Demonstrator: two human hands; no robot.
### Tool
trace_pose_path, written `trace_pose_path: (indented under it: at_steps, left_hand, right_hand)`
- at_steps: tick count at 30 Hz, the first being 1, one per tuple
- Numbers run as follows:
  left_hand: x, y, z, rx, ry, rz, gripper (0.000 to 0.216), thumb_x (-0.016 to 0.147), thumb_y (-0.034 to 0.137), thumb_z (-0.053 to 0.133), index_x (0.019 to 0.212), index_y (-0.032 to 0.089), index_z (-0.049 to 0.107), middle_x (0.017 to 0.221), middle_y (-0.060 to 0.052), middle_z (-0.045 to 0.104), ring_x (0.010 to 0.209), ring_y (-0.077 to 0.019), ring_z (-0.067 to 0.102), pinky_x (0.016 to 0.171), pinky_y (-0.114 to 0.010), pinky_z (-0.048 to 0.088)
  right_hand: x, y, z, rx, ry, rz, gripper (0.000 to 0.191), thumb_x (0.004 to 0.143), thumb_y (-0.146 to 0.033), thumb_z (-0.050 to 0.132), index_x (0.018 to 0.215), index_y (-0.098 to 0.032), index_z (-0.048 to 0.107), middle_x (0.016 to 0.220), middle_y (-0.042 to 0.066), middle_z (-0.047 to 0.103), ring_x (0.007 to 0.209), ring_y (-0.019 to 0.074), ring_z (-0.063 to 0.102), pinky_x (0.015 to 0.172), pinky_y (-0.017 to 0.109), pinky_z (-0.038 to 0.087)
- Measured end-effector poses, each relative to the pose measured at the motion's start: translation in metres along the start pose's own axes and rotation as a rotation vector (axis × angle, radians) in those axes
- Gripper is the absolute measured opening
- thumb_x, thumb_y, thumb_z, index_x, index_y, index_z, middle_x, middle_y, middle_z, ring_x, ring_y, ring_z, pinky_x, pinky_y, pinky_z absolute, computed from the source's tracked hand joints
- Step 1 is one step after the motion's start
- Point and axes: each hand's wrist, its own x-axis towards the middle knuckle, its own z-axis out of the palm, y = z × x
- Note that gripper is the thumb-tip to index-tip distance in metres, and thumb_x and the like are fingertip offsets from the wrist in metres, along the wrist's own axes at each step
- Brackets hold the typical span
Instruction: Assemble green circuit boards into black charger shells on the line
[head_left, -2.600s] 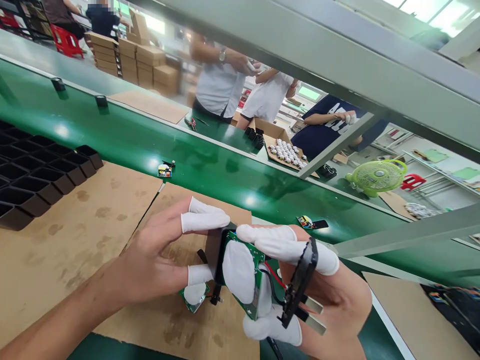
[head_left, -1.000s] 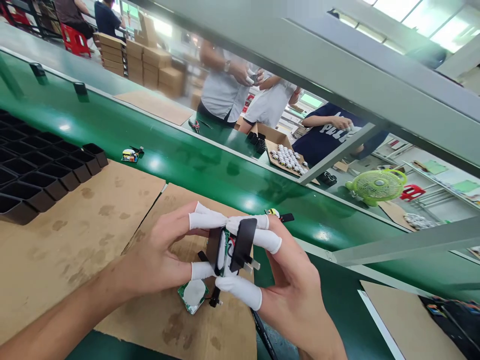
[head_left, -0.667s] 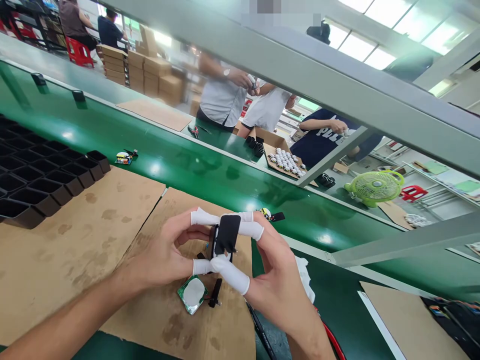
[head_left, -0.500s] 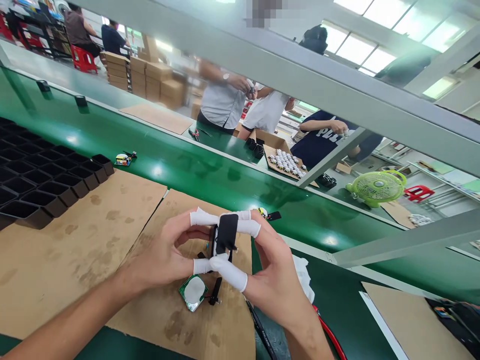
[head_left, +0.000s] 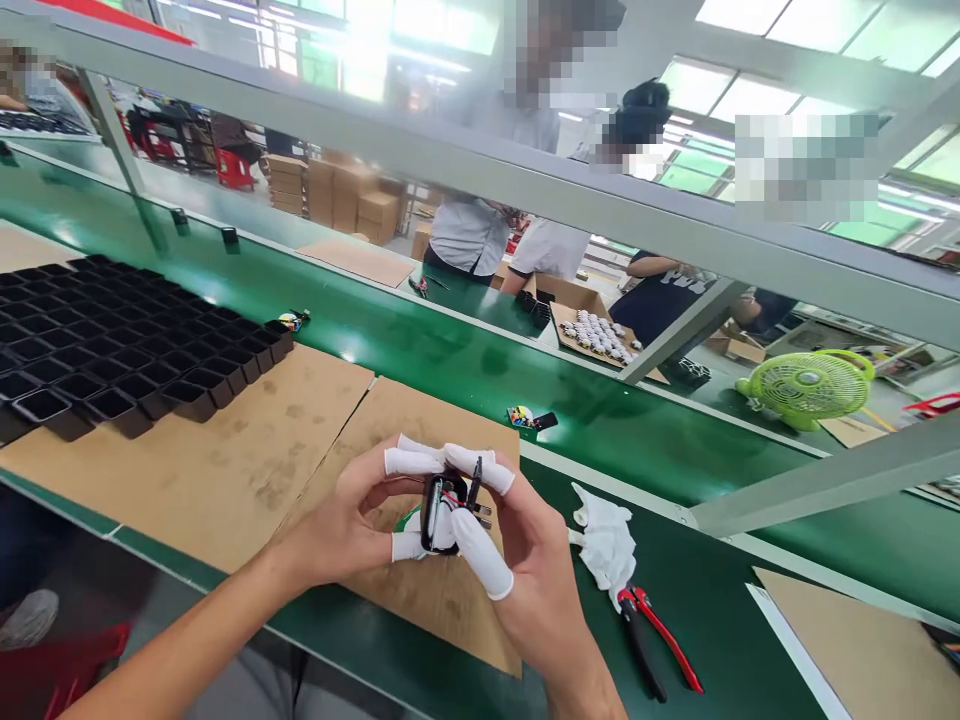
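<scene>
Both my hands wear white finger cots and pinch a small black charger assembly (head_left: 448, 510) above a cardboard sheet (head_left: 420, 590). My left hand (head_left: 352, 520) grips it from the left with thumb and forefinger. My right hand (head_left: 517, 570) closes on its black plug plate from the right; metal prongs and a red wire show between the fingers. A bit of green circuit board peeks out beneath the piece.
A black tray of empty cells (head_left: 112, 350) lies at the left on cardboard. A green conveyor (head_left: 450, 360) carries small circuit boards (head_left: 529, 418). A white glove (head_left: 604, 540) and red-handled cutters (head_left: 652, 640) lie at my right. Other people stand beyond the belt, near a green fan (head_left: 806, 385).
My view has pulled back and tilted, so more of the tray, the glove and the cutters show. The plug plate has been pressed closer against the board between my fingers. Boards on the belt have moved left.
</scene>
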Motion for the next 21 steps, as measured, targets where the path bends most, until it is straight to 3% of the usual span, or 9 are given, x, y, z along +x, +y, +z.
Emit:
trace_pose_path:
  at_steps: [4, 7, 14, 16, 18, 21]
  left_hand:
    - [-0.027, 0.003, -0.005, 0.071, 0.024, 0.034, 0.064, 0.084, 0.011, 0.095, 0.141, 0.031, 0.075, 0.135, -0.007, 0.076, 0.123, -0.0253, 0.08, 0.113, -0.038, 0.067]
    - [-0.047, 0.006, -0.014, 0.272, 0.052, 0.042, 0.054, 0.084, 0.019, 0.096, 0.134, 0.025, 0.078, 0.129, -0.011, 0.08, 0.123, -0.0284, 0.079, 0.113, -0.043, 0.066]
    - [-0.091, 0.0, -0.032, 0.463, 0.146, -0.139, 0.057, 0.083, 0.022, 0.093, 0.138, 0.023, 0.078, 0.144, -0.016, 0.079, 0.142, -0.0359, 0.07, 0.128, -0.057, 0.052]
    - [-0.097, -0.003, -0.033, 0.463, 0.16, -0.174, 0.058, 0.083, 0.022, 0.093, 0.139, 0.023, 0.078, 0.144, -0.016, 0.079, 0.144, -0.0359, 0.069, 0.13, -0.059, 0.05]
    - [-0.1, -0.005, -0.032, 0.445, 0.171, -0.197, 0.058, 0.084, 0.024, 0.093, 0.14, 0.023, 0.077, 0.142, -0.015, 0.08, 0.141, -0.0344, 0.072, 0.129, -0.057, 0.052]
    - [-0.1, -0.004, -0.03, 0.398, 0.205, -0.221, 0.057, 0.086, 0.028, 0.092, 0.14, 0.02, 0.075, 0.141, -0.016, 0.079, 0.134, -0.0318, 0.076, 0.124, -0.052, 0.058]
  right_hand:
    - [-0.017, 0.003, 0.019, 0.001, -0.037, 0.005, 0.035, 0.108, -0.03, 0.073, 0.142, -0.039, 0.074, 0.127, 0.003, 0.072, 0.117, 0.0214, 0.068, 0.105, 0.035, 0.056]
    - [-0.028, 0.011, 0.031, -0.015, -0.057, 0.01, 0.039, 0.107, -0.032, 0.074, 0.145, -0.037, 0.074, 0.13, 0.004, 0.072, 0.118, 0.0223, 0.067, 0.104, 0.035, 0.057]
    - [-0.045, 0.036, 0.06, 0.044, -0.05, 0.081, 0.034, 0.108, -0.036, 0.072, 0.141, -0.028, 0.074, 0.136, 0.007, 0.074, 0.129, 0.0249, 0.071, 0.118, 0.043, 0.055]
    - [-0.056, 0.045, 0.073, 0.045, 0.055, 0.107, 0.034, 0.109, -0.038, 0.071, 0.141, -0.026, 0.072, 0.141, 0.01, 0.073, 0.133, 0.0269, 0.071, 0.121, 0.047, 0.055]
    - [-0.072, 0.056, 0.089, 0.019, 0.263, 0.096, 0.033, 0.109, -0.035, 0.07, 0.14, -0.026, 0.071, 0.141, 0.012, 0.074, 0.132, 0.0273, 0.072, 0.119, 0.049, 0.057]
    - [-0.098, 0.069, 0.113, -0.125, 0.548, -0.057, 0.029, 0.105, -0.022, 0.076, 0.133, -0.029, 0.075, 0.132, 0.009, 0.076, 0.125, 0.0259, 0.074, 0.112, 0.047, 0.061]
